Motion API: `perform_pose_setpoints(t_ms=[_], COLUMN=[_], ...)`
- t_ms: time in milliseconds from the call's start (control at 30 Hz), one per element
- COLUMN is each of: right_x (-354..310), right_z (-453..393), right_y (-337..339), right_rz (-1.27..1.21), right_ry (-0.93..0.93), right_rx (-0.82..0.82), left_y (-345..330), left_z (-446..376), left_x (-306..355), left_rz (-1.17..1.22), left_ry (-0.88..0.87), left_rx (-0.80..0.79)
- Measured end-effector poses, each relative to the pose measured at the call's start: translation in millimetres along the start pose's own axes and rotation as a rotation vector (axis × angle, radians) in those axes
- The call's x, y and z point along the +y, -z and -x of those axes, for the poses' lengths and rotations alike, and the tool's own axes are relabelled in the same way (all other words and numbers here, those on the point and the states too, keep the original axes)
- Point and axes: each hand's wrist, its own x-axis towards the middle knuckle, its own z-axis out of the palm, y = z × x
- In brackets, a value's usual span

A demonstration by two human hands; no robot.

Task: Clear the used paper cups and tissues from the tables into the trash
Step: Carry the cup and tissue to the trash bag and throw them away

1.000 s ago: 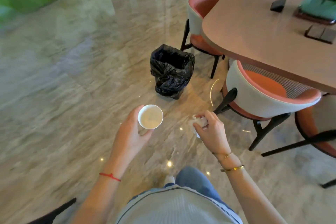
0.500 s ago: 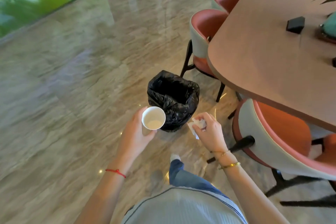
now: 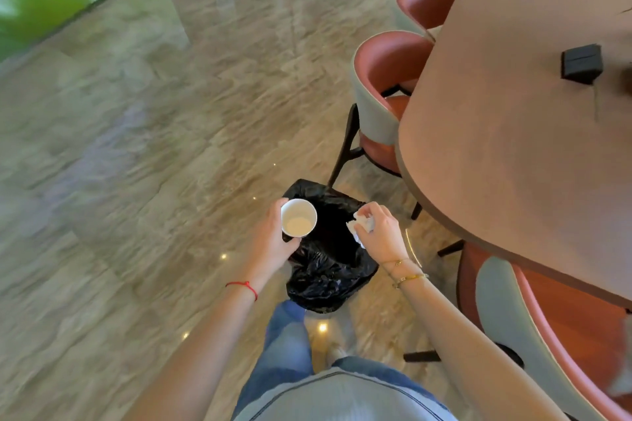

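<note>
**Cup and tissue held over the bin**

The worktop [image 3: 506, 133] fills the right of the view, a broad brown slab with a rounded end and a small dark box [image 3: 581, 63] lying on it. No cup or tissue shows on the part of it in view. Pink-backed chairs [image 3: 386, 85] are tucked along its edge.

On the marble floor [image 3: 154, 147] beside the worktop's end stands the bin [image 3: 328, 270], lined with a loose black bag that gapes upward. The bag is thin and slack, so I judge it will give under anything dropped on its lip; the open middle is the better target.

The left hand [image 3: 270, 243] grips the cup [image 3: 298, 218] round its side wall, fingers and thumb curled about it, mouth up and level over the bin's left rim. The cup looks like white paper, light and thin-walled. It probably dents under a hard squeeze, so a gentle wrap around the wall, as here, suits it. A pale patch shows at the bottom; whether that is liquid or bare paper I cannot tell. If liquid, tipping it could splash.

The right hand [image 3: 379, 236] pinches the tissue [image 3: 360, 225], a crumpled white wad, in its curled fingertips over the bin's right side. It is soft and nearly weightless, liable to drift or cling, so it is best released low over the opening.
</note>
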Motion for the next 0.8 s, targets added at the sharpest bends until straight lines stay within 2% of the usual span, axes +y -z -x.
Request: perform_pose_setpoints(t_ms=[200,333,400,567,800], right_x=[6,13,14,4,-26], right_z=[-80,-111,-114,-107,-76], right_y=[-39,-55,-56,-44,-19], right_rz=[-0.026,-0.013,-0.010,-0.014,0.056], right_ry=[-0.223,-0.372,-0.429,-0.447,-0.373], right_rx=[-0.024,-0.121,-0.116,0.037,0.219], left_y=[-21,-33,-33,-15,22], left_z=[-115,-164,-178,-200,-210], left_x=[-26,-43,-48,-50,-30], left_rz=[0.041,0.020,0.034,0.030,-0.099], left_ry=[0.019,0.033,0.031,-0.085,-0.360], left_rx=[-0.234,-0.430,-0.485,-0.487,-0.446])
